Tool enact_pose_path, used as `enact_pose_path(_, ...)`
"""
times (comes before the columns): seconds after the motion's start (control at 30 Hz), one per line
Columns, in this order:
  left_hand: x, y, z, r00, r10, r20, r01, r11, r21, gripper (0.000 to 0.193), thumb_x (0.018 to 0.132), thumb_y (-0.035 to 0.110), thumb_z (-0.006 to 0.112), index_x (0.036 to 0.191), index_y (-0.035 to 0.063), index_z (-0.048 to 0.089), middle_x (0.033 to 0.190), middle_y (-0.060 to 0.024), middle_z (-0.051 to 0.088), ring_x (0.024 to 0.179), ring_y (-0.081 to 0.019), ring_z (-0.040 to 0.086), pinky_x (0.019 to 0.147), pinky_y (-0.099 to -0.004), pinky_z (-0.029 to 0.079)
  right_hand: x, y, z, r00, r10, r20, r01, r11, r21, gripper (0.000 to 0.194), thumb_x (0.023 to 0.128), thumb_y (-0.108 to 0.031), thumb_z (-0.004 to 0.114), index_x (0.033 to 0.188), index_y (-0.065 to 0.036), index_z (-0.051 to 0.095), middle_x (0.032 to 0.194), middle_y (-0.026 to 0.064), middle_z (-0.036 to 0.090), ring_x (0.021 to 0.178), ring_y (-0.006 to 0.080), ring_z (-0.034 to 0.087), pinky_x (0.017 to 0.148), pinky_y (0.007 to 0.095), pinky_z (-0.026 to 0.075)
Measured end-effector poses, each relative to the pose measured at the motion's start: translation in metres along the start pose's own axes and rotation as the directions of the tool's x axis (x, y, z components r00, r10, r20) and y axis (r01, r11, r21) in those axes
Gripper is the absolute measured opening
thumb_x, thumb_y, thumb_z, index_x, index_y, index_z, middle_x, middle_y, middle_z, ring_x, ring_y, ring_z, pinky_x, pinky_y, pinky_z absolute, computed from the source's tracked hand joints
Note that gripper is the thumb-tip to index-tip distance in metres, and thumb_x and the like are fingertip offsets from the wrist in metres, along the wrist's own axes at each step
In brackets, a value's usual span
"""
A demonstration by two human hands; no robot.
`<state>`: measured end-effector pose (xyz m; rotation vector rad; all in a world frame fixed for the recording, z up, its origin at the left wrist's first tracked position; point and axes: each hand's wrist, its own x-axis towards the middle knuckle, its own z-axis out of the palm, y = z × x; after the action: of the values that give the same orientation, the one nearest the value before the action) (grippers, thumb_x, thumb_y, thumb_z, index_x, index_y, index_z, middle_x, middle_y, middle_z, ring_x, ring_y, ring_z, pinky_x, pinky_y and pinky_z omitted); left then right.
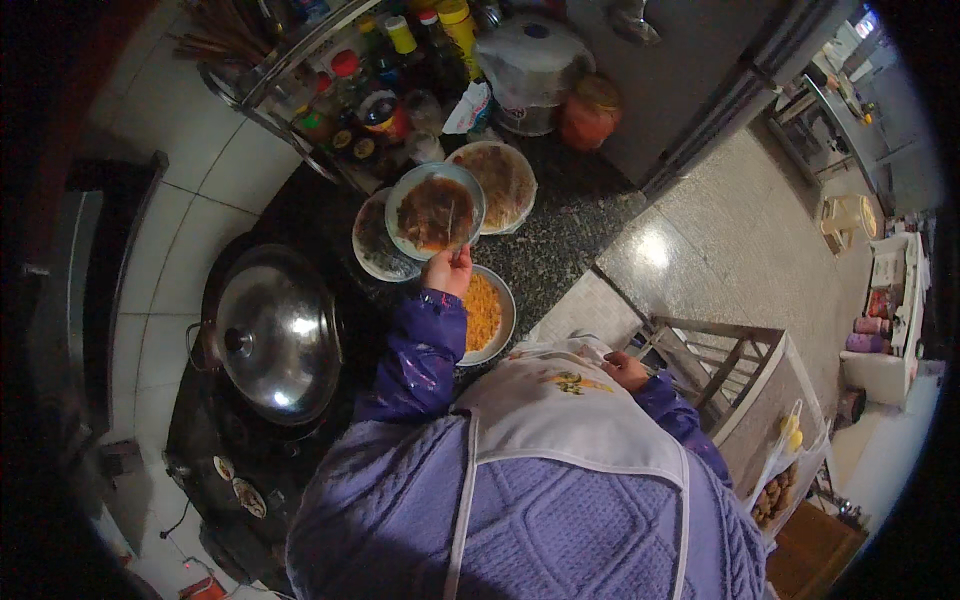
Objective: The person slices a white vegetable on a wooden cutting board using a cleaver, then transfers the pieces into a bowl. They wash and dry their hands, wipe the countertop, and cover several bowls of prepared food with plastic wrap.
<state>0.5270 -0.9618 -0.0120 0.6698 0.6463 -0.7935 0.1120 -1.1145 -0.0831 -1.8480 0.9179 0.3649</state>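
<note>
My left hand (448, 271) grips the near rim of a plate of food in brown sauce (435, 214). That plate overlaps two others in view: a film-covered plate (501, 187) on its right and a second covered plate (373, 244) on its left. Whether it rests on them or is held just above is unclear. Below my left wrist stands a metal bowl of orange shredded food (486, 319), partly hidden by my sleeve. My right hand (626, 371) is by the edge of my white apron (540, 397), fingers curled; its grip on the cloth is not clear.
A lidded wok (277, 337) sits on the stove at left. Behind the plates are a rack of bottles (405, 45), a clear-covered pot (532, 67) and a red jar (590, 112). A metal-framed table (750, 382) with a bag (780, 487) stands at right.
</note>
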Motion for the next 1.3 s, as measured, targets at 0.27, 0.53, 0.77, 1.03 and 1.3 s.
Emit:
enact_pose_path(0.27,-0.082,-0.042,0.002,0.978,0.204,0.05,-0.206,0.885,0.418,0.016,0.088,0.006,0.051,0.105,0.0042,0.053,0.089,-0.0078,0.059,0.071,-0.0169,0.058,0.052,-0.0261,0.041,0.053,-0.05,-0.067,0.958,-0.202,0.203,0.193,0.979,0.061,0.045,0.091,-0.032,0.057,0.118,0.004,0.054,0.109,0.0192,0.063,0.1,0.0282,0.062,0.085,0.0377,0.049)
enact_pose_path(0.53,-0.095,-0.121,0.038,0.986,-0.147,0.074,0.081,0.823,0.563,0.021,0.09,0.009,0.053,0.109,0.0152,0.047,0.084,-0.0048,0.055,0.066,-0.0184,0.06,0.047,-0.0268,0.036,0.098,-0.153,-0.154,0.923,-0.321,0.213,0.124,0.771,0.624,0.035,0.096,-0.025,0.051,0.121,-0.002,0.048,0.101,0.0068,0.062,0.086,0.0156,0.059,0.072,0.0297,0.049)
enact_pose_path(0.77,-0.03,-0.192,0.07,0.982,-0.178,0.056,0.092,0.726,0.681,0.02,0.089,0.012,0.054,0.108,0.0107,0.049,0.08,-0.0032,0.055,0.062,-0.0133,0.059,0.042,-0.0244,0.038,0.136,-0.121,-0.186,0.983,-0.083,0.164,-0.048,0.747,0.663,0.027,0.094,-0.026,0.049,0.115,-0.01,0.051,0.093,0.0031,0.063,0.067,0.013,0.058,0.055,0.029,0.05)
enact_pose_path(1.03,0.03,-0.163,0.027,0.853,0.506,-0.129,-0.424,0.815,0.395,0.019,0.091,0.021,0.057,0.107,0.0129,0.05,0.091,-0.0036,0.055,0.067,-0.0141,0.055,0.052,-0.0283,0.047,0.17,-0.12,-0.202,0.99,-0.092,0.102,-0.029,0.584,0.811,0.036,0.093,-0.021,0.054,0.125,-0.011,0.041,0.098,0.0077,0.061,0.076,0.0201,0.062,0.068,0.0364,0.053)
enact_pose_path(1.3,0.04,-0.102,0.069,0.862,0.459,-0.213,-0.429,0.887,0.174,0.036,0.087,0.007,0.056,0.119,0.0133,0.043,0.122,-0.0145,0.053,0.114,-0.0317,0.053,0.089,-0.0445,0.052,0.157,-0.11,-0.214,0.94,-0.179,-0.292,0.313,0.793,0.523,0.051,0.092,-0.021,0.057,0.135,-0.011,0.033,0.13,0.0089,0.046,0.092,0.0188,0.055,0.071,0.0327,0.049)
